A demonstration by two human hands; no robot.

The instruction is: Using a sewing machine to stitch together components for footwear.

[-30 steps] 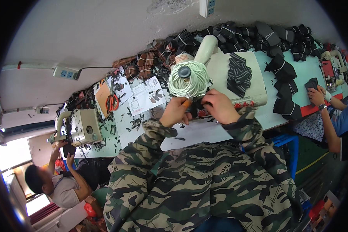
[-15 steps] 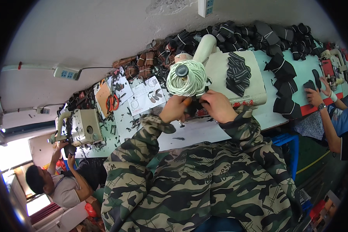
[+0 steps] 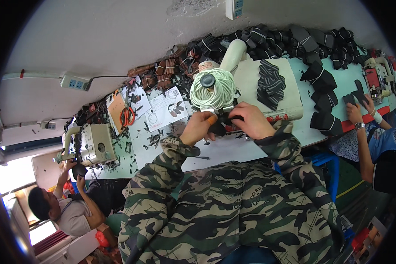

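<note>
A dark, flat piece (image 3: 217, 128) lies at the working end of a cream-coloured machine (image 3: 290, 115). My left hand (image 3: 199, 127) grips that piece from the left, with an orange cover on one fingertip. From the other side, my right hand (image 3: 254, 122) has its fingers pinched together at a dark edge close to the machine; the machine and my fingers partly hide what they hold. On top of the machine, just beyond my hands, sits a coil of pale green cord (image 3: 213, 94) with a dark round knob at its centre. Several dark strips (image 3: 272, 83) are piled on the machine bed.
Orange-handled scissors (image 3: 127, 116) and printed sheets (image 3: 168, 110) lie to the left among black scraps. Bundled dark pieces (image 3: 259, 35) line the wall. Stacked black pieces (image 3: 326, 101) stand at the right. Co-workers handle dark pieces at both sides, one beside another machine (image 3: 97, 144).
My right hand has shifted slightly right, and my left hand has turned a little, showing more of the dark piece. At the right, the co-worker's hands and dark pieces have moved.
</note>
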